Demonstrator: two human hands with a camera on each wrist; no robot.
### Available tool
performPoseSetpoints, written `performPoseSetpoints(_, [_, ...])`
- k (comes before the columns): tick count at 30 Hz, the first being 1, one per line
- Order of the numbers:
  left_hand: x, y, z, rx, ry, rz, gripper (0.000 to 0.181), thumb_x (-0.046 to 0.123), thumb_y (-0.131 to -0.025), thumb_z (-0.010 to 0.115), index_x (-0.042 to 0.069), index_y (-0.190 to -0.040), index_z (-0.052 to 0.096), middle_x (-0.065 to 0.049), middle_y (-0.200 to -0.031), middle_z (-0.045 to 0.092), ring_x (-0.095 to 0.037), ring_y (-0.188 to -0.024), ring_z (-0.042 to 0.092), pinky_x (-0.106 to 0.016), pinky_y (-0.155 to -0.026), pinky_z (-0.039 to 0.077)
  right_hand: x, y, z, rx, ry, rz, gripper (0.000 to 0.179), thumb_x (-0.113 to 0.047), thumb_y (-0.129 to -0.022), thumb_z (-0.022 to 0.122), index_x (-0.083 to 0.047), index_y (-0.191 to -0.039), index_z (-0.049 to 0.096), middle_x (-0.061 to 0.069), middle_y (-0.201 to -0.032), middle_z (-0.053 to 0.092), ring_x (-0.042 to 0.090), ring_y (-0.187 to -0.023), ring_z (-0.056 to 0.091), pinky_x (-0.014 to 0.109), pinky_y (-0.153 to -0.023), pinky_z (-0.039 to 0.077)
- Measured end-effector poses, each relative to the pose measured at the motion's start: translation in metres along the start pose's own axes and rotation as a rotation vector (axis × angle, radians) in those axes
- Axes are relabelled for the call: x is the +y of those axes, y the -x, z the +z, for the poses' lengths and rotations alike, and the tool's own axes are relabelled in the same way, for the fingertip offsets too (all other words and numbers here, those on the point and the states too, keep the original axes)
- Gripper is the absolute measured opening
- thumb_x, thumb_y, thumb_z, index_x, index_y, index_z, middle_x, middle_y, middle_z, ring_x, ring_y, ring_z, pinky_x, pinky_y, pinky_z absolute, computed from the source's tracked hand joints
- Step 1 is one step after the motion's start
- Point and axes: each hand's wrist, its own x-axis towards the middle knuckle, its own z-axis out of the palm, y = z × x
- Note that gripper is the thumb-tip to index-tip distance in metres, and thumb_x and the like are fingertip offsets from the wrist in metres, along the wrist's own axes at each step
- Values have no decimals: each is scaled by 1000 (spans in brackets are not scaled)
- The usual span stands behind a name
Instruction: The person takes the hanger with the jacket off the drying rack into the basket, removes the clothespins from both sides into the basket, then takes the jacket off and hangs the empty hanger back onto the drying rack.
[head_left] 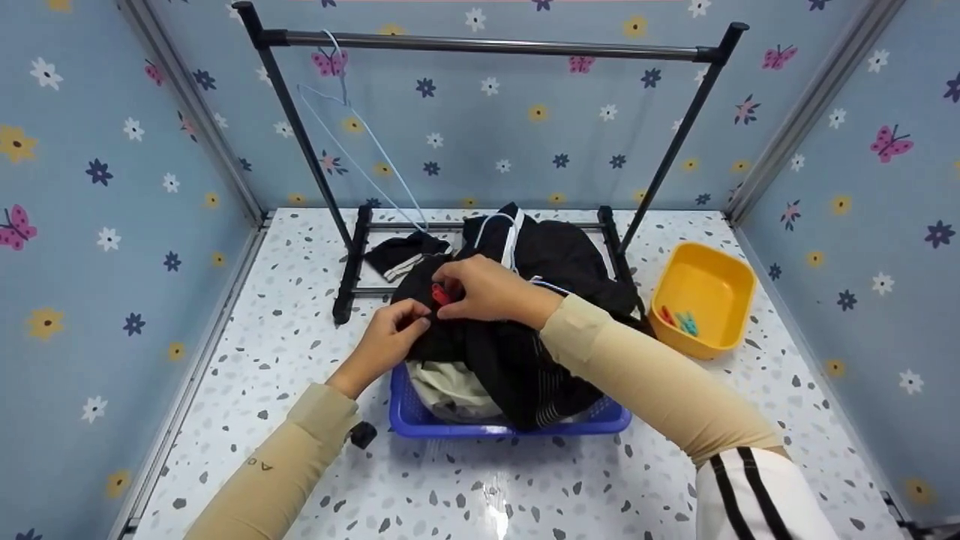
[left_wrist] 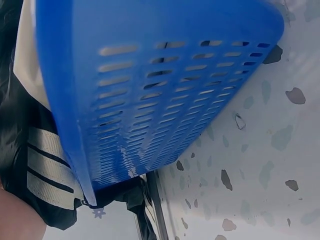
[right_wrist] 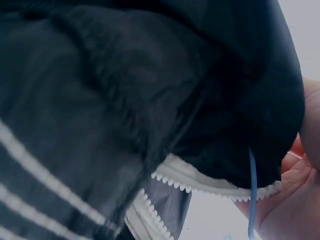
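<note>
A black jacket (head_left: 562, 255) with a white zipper and white stripes lies heaped over the blue basket (head_left: 510, 430). The hook of a light blue hanger (head_left: 495, 216) stands up from its far side. My right hand (head_left: 491, 289) holds a red clothespin (head_left: 440, 295) between thumb and fingers, close over the jacket's left part. Just to the left, my left hand (head_left: 386, 337) pinches the jacket's edge between thumb and forefinger. In the right wrist view, black cloth (right_wrist: 125, 75) hides most of the hand, with the white zipper teeth (right_wrist: 215, 187) below it.
Behind the basket stands a black clothes rack (head_left: 480, 45) with a bare hanger (head_left: 367, 127) at its left end. Right of the basket is a yellow bin (head_left: 712, 300) holding red and teal clothespins (head_left: 686, 322). Pale cloth (head_left: 450, 390) lies in the basket.
</note>
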Motion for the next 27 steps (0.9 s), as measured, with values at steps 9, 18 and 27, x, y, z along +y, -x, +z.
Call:
performPoseSetpoints(9, [1, -1, 2, -19, 26, 0, 9, -1, -105, 68, -3, -106, 77, -14, -100, 76, -5, -91, 62, -20, -88, 49, -1, 2, 5, 36, -69, -55, 23, -16, -101, 83, -1, -117, 75, 18, -111, 84, 31, -103, 79, 46, -98, 65])
performPoseSetpoints(18, [-1, 0, 1, -25, 24, -6, 9, 1, -105, 68, -3, -107, 77, -16, -104, 78, -4, -95, 64, -19, -92, 50, 7, 5, 12, 86, -72, -170, 21, -15, -100, 84, -3, -111, 72, 17, -102, 81, 30, -95, 76, 44, -90, 64])
performPoseSetpoints(27, [-4, -1, 1, -25, 4, 0, 9, 2, -106, 69, -2, -106, 77, -11, -102, 77, -4, -95, 64, -20, -92, 51, 9, 7, 15, 135, -76, -233, 13, -12, -99, 84, -4, -107, 80, 15, -101, 82, 30, -93, 75, 45, -90, 63])
